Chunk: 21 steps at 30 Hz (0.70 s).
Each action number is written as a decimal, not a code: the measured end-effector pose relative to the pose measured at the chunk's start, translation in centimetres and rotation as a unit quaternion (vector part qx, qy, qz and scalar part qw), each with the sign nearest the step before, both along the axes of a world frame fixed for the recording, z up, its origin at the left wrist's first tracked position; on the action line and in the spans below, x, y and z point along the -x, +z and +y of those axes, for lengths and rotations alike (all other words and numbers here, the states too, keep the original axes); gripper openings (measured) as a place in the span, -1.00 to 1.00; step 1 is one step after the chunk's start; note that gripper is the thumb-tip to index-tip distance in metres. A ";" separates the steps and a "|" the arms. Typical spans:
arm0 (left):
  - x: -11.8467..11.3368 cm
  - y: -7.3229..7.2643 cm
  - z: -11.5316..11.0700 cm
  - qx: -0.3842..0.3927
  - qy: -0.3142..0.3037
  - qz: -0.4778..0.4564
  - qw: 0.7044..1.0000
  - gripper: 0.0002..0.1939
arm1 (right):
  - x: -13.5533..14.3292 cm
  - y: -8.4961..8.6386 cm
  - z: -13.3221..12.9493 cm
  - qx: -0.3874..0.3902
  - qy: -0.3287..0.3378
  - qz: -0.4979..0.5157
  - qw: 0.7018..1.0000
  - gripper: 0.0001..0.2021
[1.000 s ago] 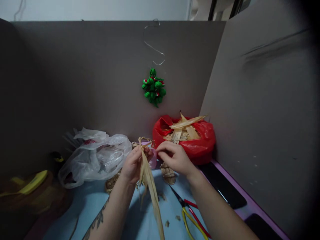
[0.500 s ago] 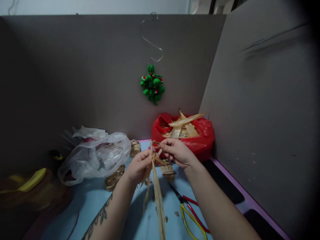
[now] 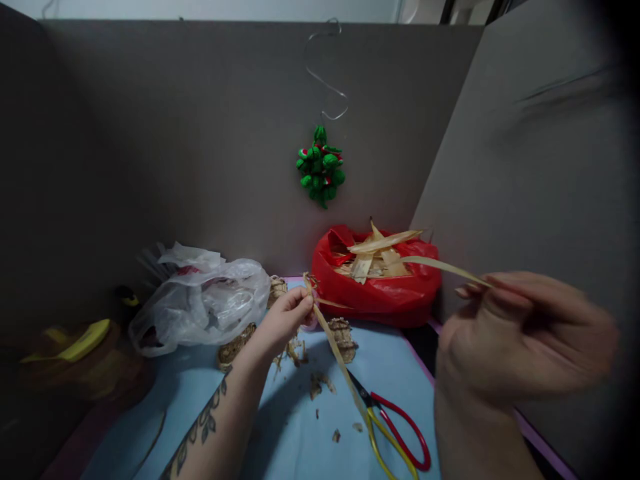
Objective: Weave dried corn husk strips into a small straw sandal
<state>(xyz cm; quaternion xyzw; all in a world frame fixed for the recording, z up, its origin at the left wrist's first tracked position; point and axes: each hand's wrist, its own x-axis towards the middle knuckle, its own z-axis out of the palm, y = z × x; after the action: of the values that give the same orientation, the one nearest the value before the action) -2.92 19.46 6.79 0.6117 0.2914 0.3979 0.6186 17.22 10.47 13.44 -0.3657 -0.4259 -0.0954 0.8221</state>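
My left hand (image 3: 293, 312) is closed around the upper part of a woven piece of dried straw-like leaf, most of it hidden by the fingers. Frayed ends (image 3: 295, 353) hang below the hand, and a long flat strip (image 3: 336, 350) runs from it down toward the scissors. Raised at the right, my right hand (image 3: 520, 340) pinches a pale dried leaf strip (image 3: 445, 267) whose free end points left over the red bag. Beneath, scissors (image 3: 373, 403) with one red and one yellow handle lie on the blue cloth. A small woven straw slipper (image 3: 343, 340) sits behind them.
A red plastic bag (image 3: 375, 303) of dried leaf strips stands at the back. To the left lie a clear plastic bag (image 3: 210, 307) and another woven piece (image 3: 235, 347). A green knitted ornament (image 3: 320, 170) hangs on the grey partition (image 3: 210, 133). Leaf scraps dot the cloth (image 3: 290, 433).
My right hand has moved away from the left, out to the right and closer to the camera, with a leaf strip in it. The left hand keeps its hold. The view has shifted slightly.
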 end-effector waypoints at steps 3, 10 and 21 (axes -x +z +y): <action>-0.2 -0.4 0.0 0.023 0.004 0.018 1.000 -0.70 | 2.5 0.7 -1.0 -0.065 0.136 0.052 0.987 -0.94; 0.3 -1.0 0.5 0.078 -0.013 0.007 0.997 -0.66 | 5.1 -1.0 0.8 0.287 0.516 0.003 0.807 -0.94; -0.3 0.9 -0.7 0.024 -0.012 0.008 1.000 -0.67 | 4.5 -3.9 4.9 0.376 0.355 -0.184 0.836 -0.95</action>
<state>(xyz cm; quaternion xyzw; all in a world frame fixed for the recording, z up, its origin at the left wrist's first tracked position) -2.67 18.74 7.67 0.6032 0.2991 0.3783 0.6353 12.71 15.39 9.56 -0.4461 -0.6730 0.3047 0.5053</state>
